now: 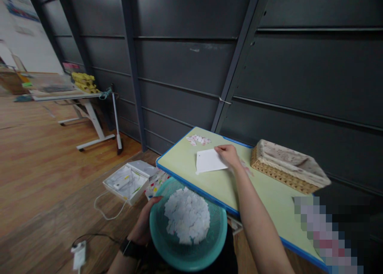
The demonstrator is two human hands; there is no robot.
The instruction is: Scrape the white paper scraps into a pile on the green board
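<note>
My left hand (149, 214), with a dark watch on its wrist, grips the left rim of a teal plastic colander (216, 242). The colander rests over my lap and holds a heap of small white paper pieces (188, 215). Over the pale yellow-green table (179, 164), the fingers of my right hand (229, 155) are closed on the right edge of a flat white sheet (209, 161). Beyond the sheet lies a small pile of pinkish-white paper pieces (198, 139). A few more pieces (247, 168) show beside my right wrist, partly hidden by it.
A lined wicker basket (279, 174) stands at the table's right rear. On the floor to the left are an open white box (127, 184) and a power strip (79, 256) with cables. A dark panelled wall (179, 66) rises behind; another table (68, 94) stands far left.
</note>
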